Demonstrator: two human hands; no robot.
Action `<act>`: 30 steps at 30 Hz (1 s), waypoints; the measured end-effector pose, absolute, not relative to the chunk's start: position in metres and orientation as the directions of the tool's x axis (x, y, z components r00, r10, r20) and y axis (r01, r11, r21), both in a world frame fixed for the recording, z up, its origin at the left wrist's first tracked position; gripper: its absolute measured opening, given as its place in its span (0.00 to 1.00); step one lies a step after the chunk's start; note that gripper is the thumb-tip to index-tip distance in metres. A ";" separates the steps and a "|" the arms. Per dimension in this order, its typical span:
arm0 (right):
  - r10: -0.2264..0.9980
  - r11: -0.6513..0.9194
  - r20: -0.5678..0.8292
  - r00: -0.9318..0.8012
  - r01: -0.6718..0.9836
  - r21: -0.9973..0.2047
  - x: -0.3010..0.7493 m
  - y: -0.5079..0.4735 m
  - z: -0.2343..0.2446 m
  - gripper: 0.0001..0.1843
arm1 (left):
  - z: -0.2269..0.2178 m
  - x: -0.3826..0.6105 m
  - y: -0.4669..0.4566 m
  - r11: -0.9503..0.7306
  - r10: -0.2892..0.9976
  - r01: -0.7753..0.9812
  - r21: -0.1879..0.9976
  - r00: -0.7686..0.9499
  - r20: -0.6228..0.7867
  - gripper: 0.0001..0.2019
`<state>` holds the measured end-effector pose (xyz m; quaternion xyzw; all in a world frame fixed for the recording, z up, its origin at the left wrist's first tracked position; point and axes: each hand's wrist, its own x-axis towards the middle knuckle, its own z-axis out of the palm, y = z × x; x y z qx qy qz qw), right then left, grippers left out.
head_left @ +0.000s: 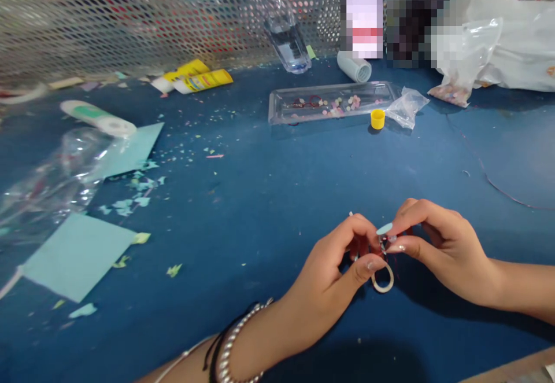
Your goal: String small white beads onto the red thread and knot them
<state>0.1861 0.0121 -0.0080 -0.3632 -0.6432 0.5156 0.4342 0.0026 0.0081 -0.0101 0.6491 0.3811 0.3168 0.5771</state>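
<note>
My left hand [336, 264] is closed, thumb and forefinger pinching a short beaded string [383, 244]. A cream-coloured ring [382, 290] hangs below the beads, close to my left thumb tip. From the right, my right hand [446, 253] pinches the same beads between thumb and forefinger, its long nails partly covering them. Thin dark red thread shows near the right fingertips. The exact bead shapes are too small to make out. Beyond the hands lies a clear plastic tray [277, 115] of loose beads, with a yellow cap [377, 120] before it.
A small plastic bag [407, 107] and a thin thread [492, 183] lie to the right. At the back stand a water bottle [288, 44] and white bags [515, 47]. Leftward are glue tubes [203, 81], a cutter [97, 118], blue paper [78, 256] and scraps.
</note>
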 end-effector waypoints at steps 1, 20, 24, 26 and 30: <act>0.915 0.213 0.195 -0.353 0.012 -0.977 0.186 0.012 -0.008 0.03 | -0.011 0.003 0.008 -0.034 0.862 0.117 0.993 0.506 -0.030 0.12; 0.922 0.184 0.202 -0.329 -0.087 -0.979 0.185 0.012 -0.006 0.11 | -0.009 0.005 0.010 -0.004 0.883 0.035 0.999 0.469 -0.013 0.09; 0.928 0.183 0.198 -0.316 -0.077 -0.980 0.184 0.011 -0.005 0.10 | -0.008 0.003 0.011 -0.070 0.877 0.080 0.994 0.480 0.023 0.10; 0.928 0.185 0.198 -0.317 -0.071 -0.980 0.185 0.011 -0.005 0.08 | -0.007 0.002 0.010 -0.087 0.874 0.070 0.994 0.485 0.042 0.10; 0.924 0.189 0.199 -0.328 -0.063 -0.980 0.185 0.012 -0.005 0.04 | -0.006 0.002 0.010 -0.068 0.876 0.044 0.997 0.481 0.039 0.08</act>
